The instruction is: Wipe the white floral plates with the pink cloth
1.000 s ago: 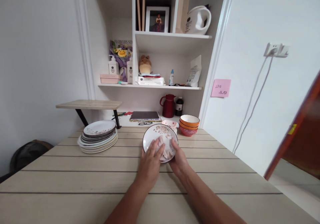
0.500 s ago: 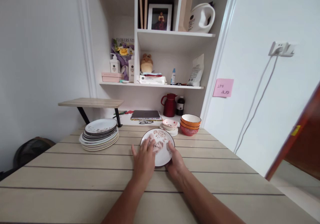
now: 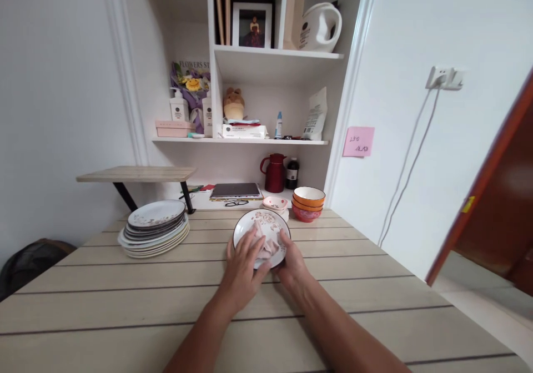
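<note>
A white plate (image 3: 266, 221) with a floral pattern is tilted up off the wooden table (image 3: 125, 301) in front of me. My right hand (image 3: 291, 262) grips its lower right rim. My left hand (image 3: 244, 265) presses a pinkish cloth (image 3: 266, 245) flat against the plate's face, fingers spread over the cloth.
A stack of several plates (image 3: 155, 228) sits at the left of the table. Stacked orange bowls (image 3: 308, 202) and a small pink bowl (image 3: 275, 202) stand behind the plate. Beyond are white shelves (image 3: 270, 62), a red jug (image 3: 275, 173) and a dark notebook (image 3: 235, 190). A door (image 3: 491, 195) stands at the right.
My left hand has slid the cloth across the plate, left and then back toward the lower middle. The plate stays held in my right hand; the view shifted slightly.
</note>
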Tool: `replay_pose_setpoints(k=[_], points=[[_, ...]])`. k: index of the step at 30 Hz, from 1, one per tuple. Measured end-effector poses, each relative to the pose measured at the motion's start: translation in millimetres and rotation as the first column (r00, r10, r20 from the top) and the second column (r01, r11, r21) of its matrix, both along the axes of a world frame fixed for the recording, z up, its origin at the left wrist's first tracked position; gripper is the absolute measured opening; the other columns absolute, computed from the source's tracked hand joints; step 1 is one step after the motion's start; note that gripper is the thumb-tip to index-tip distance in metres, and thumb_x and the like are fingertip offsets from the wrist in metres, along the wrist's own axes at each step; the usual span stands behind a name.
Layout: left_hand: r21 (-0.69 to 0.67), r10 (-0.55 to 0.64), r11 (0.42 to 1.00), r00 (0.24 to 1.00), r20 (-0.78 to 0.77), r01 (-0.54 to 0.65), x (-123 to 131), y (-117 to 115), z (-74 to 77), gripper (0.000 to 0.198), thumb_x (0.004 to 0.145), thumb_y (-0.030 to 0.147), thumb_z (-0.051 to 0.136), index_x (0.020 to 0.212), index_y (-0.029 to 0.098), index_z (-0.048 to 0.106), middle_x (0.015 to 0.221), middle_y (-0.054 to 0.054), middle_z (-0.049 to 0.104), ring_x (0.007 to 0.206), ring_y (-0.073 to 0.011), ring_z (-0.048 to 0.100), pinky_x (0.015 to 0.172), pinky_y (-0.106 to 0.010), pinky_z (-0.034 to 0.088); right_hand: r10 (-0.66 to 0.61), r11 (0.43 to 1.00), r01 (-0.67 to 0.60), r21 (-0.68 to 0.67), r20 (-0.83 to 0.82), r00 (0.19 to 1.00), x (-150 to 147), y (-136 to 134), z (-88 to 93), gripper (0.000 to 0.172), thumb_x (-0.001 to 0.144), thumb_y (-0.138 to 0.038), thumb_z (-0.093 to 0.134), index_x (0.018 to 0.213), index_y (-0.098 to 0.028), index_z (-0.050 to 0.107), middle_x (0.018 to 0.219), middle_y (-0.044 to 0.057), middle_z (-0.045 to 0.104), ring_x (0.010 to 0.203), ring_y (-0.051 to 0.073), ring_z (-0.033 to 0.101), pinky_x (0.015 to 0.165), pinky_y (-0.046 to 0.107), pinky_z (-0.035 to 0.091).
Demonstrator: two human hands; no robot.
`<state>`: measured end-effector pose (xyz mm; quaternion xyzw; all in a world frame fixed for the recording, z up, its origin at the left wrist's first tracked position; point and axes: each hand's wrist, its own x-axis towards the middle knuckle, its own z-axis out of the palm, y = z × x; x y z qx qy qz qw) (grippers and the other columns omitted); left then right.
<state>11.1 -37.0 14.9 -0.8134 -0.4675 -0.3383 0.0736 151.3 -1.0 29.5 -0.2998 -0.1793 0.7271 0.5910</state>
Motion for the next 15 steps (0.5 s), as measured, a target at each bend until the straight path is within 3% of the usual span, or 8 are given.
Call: replay_pose_setpoints(k=[2, 4, 7, 9, 11, 15], points=[[0.039, 0.036, 0.999, 0.999, -0.012, -0.036, 0.8, 3.7, 0.6, 0.04, 0.096, 0.024, 0.041, 0.133, 0.029, 0.052, 0.149, -0.008, 0.046, 0.137, -0.0243, 0.04, 0.116, -0.058, 0.018, 0.014, 1.0, -0.015, -0.012, -0.013, 1.0, -0.7, 0.3, -0.9, 0.046, 0.087, -0.043, 0.058, 0.119, -0.011, 0.064, 0.093, 0.01, 0.077, 0.08, 0.023, 0.071, 0.077, 0.036, 0.055], [0.08, 0.074, 0.994, 0.997, -0.016, -0.072, 1.9, 7.5, 0.0, 0.041, 0.096, 0.018, 0.038, 0.134, 0.028, 0.052, 0.146, -0.009, 0.049, 0.136, -0.0228, 0.042, 0.116, -0.057, 0.02, 0.013, 1.0, -0.013, -0.019, -0.03, 0.999, -2.2, -0.3, -0.9, 0.044, 0.088, -0.043, 0.057, 0.117, -0.012, 0.065, 0.092, 0.01, 0.077, 0.078, 0.023, 0.071, 0.075, 0.035, 0.055], [0.121, 0.16, 0.979, 0.987, 0.029, -0.162, 2.0, 11.2, -3.3, 0.048, 0.094, 0.017, 0.044, 0.141, 0.021, 0.044, 0.151, -0.014, 0.042, 0.14, -0.0259, 0.036, 0.114, -0.055, 0.028, -0.015, 1.0, 0.014, -0.021, -0.048, 0.999, -3.3, -1.6, 2.0, 0.04, 0.088, -0.04, 0.057, 0.116, -0.012, 0.065, 0.092, 0.009, 0.077, 0.078, 0.023, 0.071, 0.075, 0.036, 0.056], [0.123, 0.209, 0.969, 0.976, 0.057, -0.215, 0.2, 12.6, -5.6, 0.046, 0.091, 0.018, 0.05, 0.137, 0.019, 0.048, 0.151, -0.015, 0.041, 0.139, -0.0293, 0.038, 0.111, -0.054, 0.035, -0.047, 0.999, 0.046, -0.023, -0.051, 0.998, -2.3, -1.8, 4.4, 0.039, 0.088, -0.039, 0.058, 0.117, -0.013, 0.065, 0.092, 0.009, 0.077, 0.078, 0.023, 0.071, 0.077, 0.036, 0.056], [0.127, 0.174, 0.976, 0.984, 0.036, -0.177, -2.4, 13.5, -6.9, 0.04, 0.089, 0.014, 0.05, 0.128, 0.02, 0.057, 0.144, -0.013, 0.05, 0.132, -0.0282, 0.047, 0.109, -0.05, 0.04, -0.064, 0.998, 0.063, -0.022, -0.041, 0.997, -0.5, -1.2, 5.6, 0.039, 0.088, -0.039, 0.058, 0.117, -0.014, 0.064, 0.092, 0.008, 0.077, 0.078, 0.023, 0.071, 0.078, 0.037, 0.056], [0.178, -0.014, 0.984, 0.997, -0.081, 0.028, -3.5, 12.3, -4.5, 0.042, 0.09, 0.008, 0.043, 0.124, 0.024, 0.06, 0.134, -0.006, 0.06, 0.124, -0.0208, 0.055, 0.111, -0.044, 0.041, -0.013, 1.0, 0.013, -0.01, -0.006, 1.0, 0.4, 0.4, 3.0, 0.04, 0.088, -0.044, 0.057, 0.11, -0.012, 0.066, 0.09, 0.01, 0.077, 0.074, 0.022, 0.071, 0.073, 0.035, 0.055]])
